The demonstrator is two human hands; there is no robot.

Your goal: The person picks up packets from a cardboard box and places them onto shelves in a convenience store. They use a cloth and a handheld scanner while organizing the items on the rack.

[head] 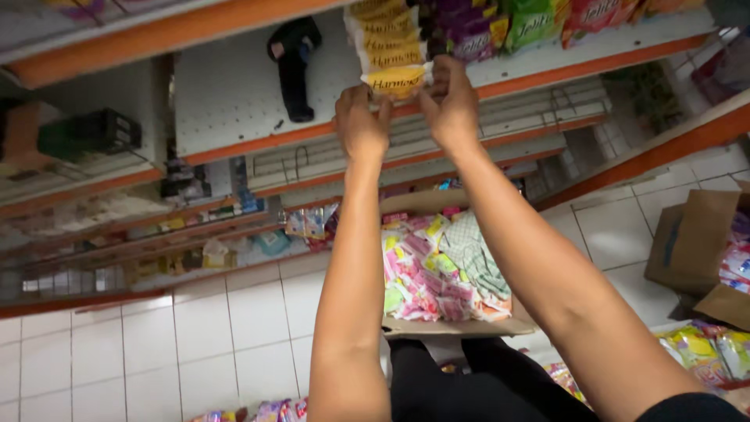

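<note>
Both my arms reach up to a white pegboard shelf [234, 94] with an orange edge. My left hand [361, 125] and my right hand [449, 105] together grip a yellow snack packet [397, 80], the front one of a row of yellow packets [387, 35] standing on the shelf. To the right of that row stand purple, green and red packets [531, 23]. Below my arms an open cardboard box [445, 270] holds several pink, white and green packets.
A black object [293, 62] lies on the shelf to the left. Lower shelves [156, 234] carry small goods. A second open box [695, 242] and loose bright packets [703, 352] sit at the right on the white tiled floor [156, 344].
</note>
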